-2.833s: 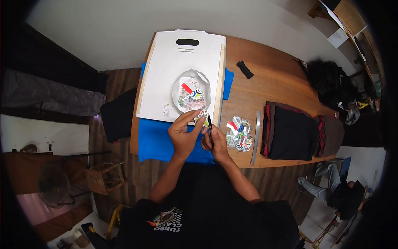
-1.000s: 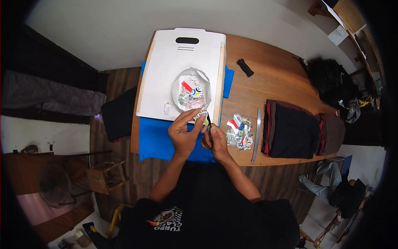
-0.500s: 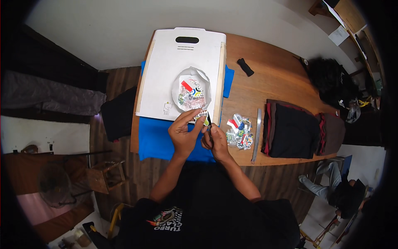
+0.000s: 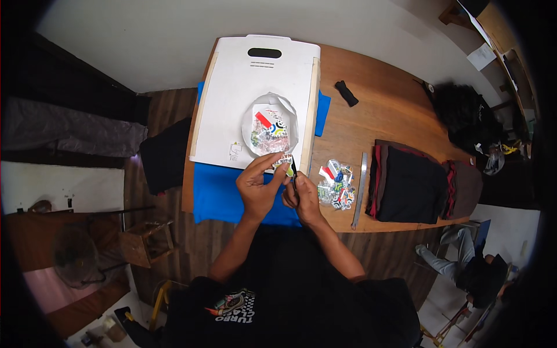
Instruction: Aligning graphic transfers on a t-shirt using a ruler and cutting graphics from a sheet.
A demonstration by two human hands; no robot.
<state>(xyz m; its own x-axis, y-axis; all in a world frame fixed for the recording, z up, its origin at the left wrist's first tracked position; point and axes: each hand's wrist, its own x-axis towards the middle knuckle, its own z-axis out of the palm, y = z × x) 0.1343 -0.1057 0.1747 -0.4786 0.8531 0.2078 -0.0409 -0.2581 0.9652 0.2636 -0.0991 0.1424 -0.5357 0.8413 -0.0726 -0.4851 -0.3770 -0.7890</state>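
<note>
My left hand [image 4: 255, 188] pinches a small printed cutout [image 4: 282, 165] with dark lettering and a green patch, thumb in front and fingers behind. My right hand [image 4: 306, 200] grips dark scissors [image 4: 295, 181], whose blades point up along the cutout's right edge. Just beyond my fingers, a round white container [image 4: 246, 129] holds several printed pieces on a white board [image 4: 223, 104]. A loose heap of colourful cutouts with clear film [image 4: 336, 188] lies right of my right hand.
A metal ruler [image 4: 360, 188] lies between the heap and folded dark clothes [image 4: 409, 185]. A black rolled item [image 4: 346, 93] rests farther back on the wooden table [image 4: 371, 104]. Blue fabric [image 4: 217, 194] sticks out under the board. At lower right sits another person [image 4: 478, 272].
The cutout is tilted slightly differently between my left fingers, and the scissors' blades have shifted a little along its edge. The whole view has moved slightly.
</note>
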